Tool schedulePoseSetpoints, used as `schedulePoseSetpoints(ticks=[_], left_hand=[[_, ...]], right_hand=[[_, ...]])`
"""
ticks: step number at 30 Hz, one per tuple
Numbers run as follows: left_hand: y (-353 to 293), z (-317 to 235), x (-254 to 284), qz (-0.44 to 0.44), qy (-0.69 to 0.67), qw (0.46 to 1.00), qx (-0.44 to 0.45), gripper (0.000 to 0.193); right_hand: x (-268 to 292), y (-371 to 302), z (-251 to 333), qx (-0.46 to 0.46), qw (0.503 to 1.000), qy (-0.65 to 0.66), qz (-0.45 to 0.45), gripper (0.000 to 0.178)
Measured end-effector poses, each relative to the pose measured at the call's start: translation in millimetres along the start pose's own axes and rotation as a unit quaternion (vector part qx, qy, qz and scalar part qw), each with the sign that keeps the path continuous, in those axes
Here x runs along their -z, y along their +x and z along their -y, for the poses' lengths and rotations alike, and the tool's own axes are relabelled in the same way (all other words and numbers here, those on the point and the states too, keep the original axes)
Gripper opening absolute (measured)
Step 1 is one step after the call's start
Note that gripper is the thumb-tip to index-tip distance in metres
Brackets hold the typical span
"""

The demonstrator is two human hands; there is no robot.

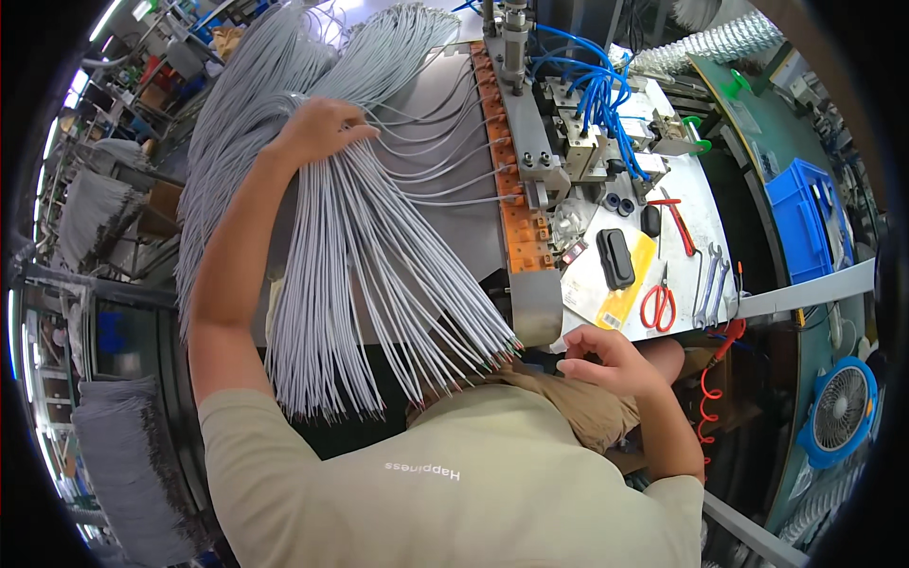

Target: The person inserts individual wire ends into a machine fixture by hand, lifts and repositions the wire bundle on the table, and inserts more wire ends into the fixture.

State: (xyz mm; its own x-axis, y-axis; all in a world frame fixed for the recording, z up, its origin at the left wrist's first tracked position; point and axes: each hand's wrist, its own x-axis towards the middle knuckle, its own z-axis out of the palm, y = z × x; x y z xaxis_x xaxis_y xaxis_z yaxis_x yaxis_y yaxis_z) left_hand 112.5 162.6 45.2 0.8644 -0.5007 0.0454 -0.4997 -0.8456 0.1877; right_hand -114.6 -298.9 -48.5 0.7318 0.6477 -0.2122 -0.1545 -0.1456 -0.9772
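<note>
My left hand [327,131] is closed around a bundle of thin grey cables [331,284], near the upper part of the bundle. Below it the cables fan out over the table's front edge toward my lap, their stripped ends showing small coloured tips. To the right, my right hand [614,362] hovers by the table's front corner. Its fingers are loosely curled, thumb apart, with nothing visible between them. Several single cables run across the metal tabletop [445,237] into an orange row of slots [516,189] on the machine.
Larger heaps of grey cable [246,104] lie behind and left. Blue air hoses [606,85] feed the machine. On the white surface at right lie red-handled scissors [658,305], a black case [615,258], pliers [678,225] and wrenches [712,284]. A blue fan [841,417] stands far right.
</note>
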Motion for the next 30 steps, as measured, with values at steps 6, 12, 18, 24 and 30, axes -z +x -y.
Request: schedulePoseSetpoints(ticks=[6,12,18,24,30], left_hand=[[7.7,40.4,14.9,0.021,0.108,0.980,0.164,0.036],[-6.4,14.8,5.7,0.055,0.084,0.980,-0.170,0.041],[-6.6,-32.0,12.1,0.206,0.053,0.965,-0.155,0.039],[-18.2,-36.8,5.0,0.095,0.117,0.975,-0.165,0.036],[-45.7,-103.1,-59.6,-0.106,0.213,0.917,-0.319,0.018]], right_hand=[[-3.0,-11.8,-14.4,-0.060,0.984,0.144,-0.086,0.018],[-7.3,-11.1,-27.3,-0.026,0.972,0.176,-0.152,0.017],[-12.3,1.2,-18.5,-0.035,0.981,0.147,-0.123,0.015],[-4.9,-6.3,-18.4,-0.036,0.984,0.123,-0.121,0.015],[-0.8,-11.9,-30.9,-0.056,0.985,0.093,-0.133,0.012]])
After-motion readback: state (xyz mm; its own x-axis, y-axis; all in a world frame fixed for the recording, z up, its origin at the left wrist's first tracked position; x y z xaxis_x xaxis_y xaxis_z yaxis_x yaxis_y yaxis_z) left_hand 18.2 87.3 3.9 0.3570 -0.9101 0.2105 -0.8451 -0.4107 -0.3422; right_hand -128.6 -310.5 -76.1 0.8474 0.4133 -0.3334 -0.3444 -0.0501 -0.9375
